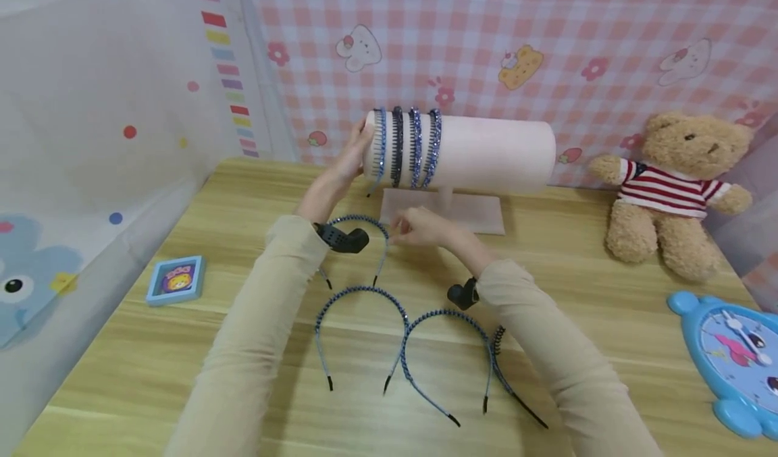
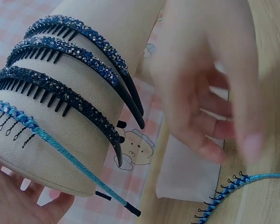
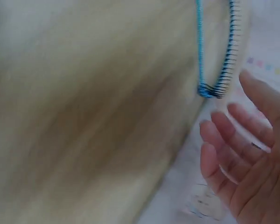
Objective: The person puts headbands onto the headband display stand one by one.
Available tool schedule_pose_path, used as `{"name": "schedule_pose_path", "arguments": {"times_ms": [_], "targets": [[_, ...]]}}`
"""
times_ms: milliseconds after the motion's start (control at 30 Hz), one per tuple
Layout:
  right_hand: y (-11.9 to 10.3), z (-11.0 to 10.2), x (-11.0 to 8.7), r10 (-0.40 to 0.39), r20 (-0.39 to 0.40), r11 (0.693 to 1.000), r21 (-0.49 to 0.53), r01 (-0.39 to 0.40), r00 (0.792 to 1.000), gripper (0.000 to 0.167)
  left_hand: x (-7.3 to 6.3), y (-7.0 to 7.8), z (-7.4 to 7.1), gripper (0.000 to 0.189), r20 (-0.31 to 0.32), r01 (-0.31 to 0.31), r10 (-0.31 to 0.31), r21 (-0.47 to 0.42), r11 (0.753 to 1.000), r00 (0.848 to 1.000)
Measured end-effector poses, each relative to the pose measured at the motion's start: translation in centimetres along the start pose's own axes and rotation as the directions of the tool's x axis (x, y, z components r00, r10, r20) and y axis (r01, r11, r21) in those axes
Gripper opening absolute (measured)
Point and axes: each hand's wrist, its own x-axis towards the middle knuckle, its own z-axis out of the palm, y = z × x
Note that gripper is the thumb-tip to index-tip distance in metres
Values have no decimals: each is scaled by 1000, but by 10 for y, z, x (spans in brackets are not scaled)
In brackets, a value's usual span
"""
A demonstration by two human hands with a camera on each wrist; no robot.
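Observation:
At the left end of a padded cylindrical headband stand (image 1: 492,150), my left hand (image 1: 351,154) grips the rim. Several headbands with comb teeth circle the stand: a blue braided headband (image 2: 60,149) nearest that hand, then a dark glittery headband (image 2: 60,86) and blue glittery ones (image 2: 91,60). My right hand (image 1: 421,226) is in front of the stand's base, fingers spread apart and holding nothing in the right wrist view. Its fingertips are close to the right side of a blue beaded headband (image 1: 355,218) lying on the table, partly hidden by my left wrist.
Nearer me on the wooden table lie more blue headbands (image 1: 362,288), one partly under my right sleeve. A small blue frame (image 1: 176,281) is at left. A teddy bear (image 1: 662,194) sits at back right, above a blue clock (image 1: 699,356). A checked cloth hangs behind.

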Motion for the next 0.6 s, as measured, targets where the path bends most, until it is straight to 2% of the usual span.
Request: {"name": "schedule_pose_path", "arguments": {"times_ms": [133,267,333,467,600], "targets": [[6,16,13,136,-39,983,126,-130,990,27,0,0,1,59,0,7,-7,10,1000,1000],[3,30,20,272,-41,940,224,-256,962,38,-2,-1,4,59,-1,16,-16,14,1000,1000],[0,34,23,311,-56,928,233,-290,949,37,-2,-2,4,59,-2,18,-18,14,1000,1000],[-6,35,29,357,-68,906,268,-328,932,12,-2,-1,3,59,-7,7,-6,16,1000,1000],[-7,28,28,361,5,875,345,-340,933,25,-2,0,0,59,-7,-5,5,19,1000,1000]]}}
